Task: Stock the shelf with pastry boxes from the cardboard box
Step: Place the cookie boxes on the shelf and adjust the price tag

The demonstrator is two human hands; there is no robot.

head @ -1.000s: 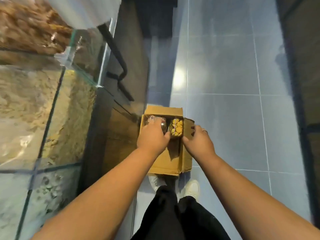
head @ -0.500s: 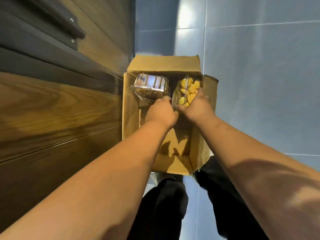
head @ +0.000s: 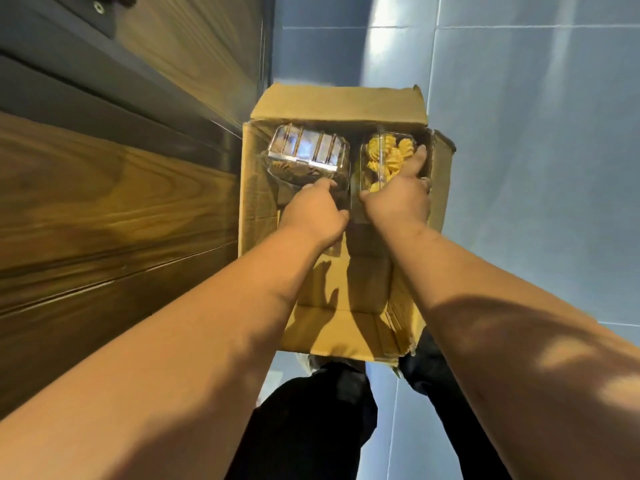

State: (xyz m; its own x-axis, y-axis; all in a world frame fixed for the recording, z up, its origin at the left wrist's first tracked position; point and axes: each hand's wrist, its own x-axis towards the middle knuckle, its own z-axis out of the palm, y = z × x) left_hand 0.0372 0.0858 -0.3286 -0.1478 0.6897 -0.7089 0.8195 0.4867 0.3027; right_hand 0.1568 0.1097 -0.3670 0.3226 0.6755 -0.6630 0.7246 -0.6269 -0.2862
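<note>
Head view: I look straight down into the open cardboard box (head: 346, 327) on the tiled floor (head: 519, 168), just right of a wooden cabinet front (head: 104, 202). Two clear pastry boxes stand side by side at its far end; the near half shows bare cardboard.

The left grip (head: 313, 213) is curled over the near edge of the ribbed-lid pastry box (head: 306, 154), thumb on top, so I judge it to be grasping that box. The right grip (head: 398, 199) is clasped on the yellow-biscuit pastry box (head: 384, 157), with fingers running up its right side against the cardboard wall and the thumb at its near left corner.

What matters for the lift is that each pastry box lies directly on the far side of its own grip, and neither arm crosses. The ribbed lid runs left to right. The yellow one looks narrower and stood on edge, though I can't be sure. The two are touching or nearly so, so I'd raise them straight up. The shelf is out of view.
</note>
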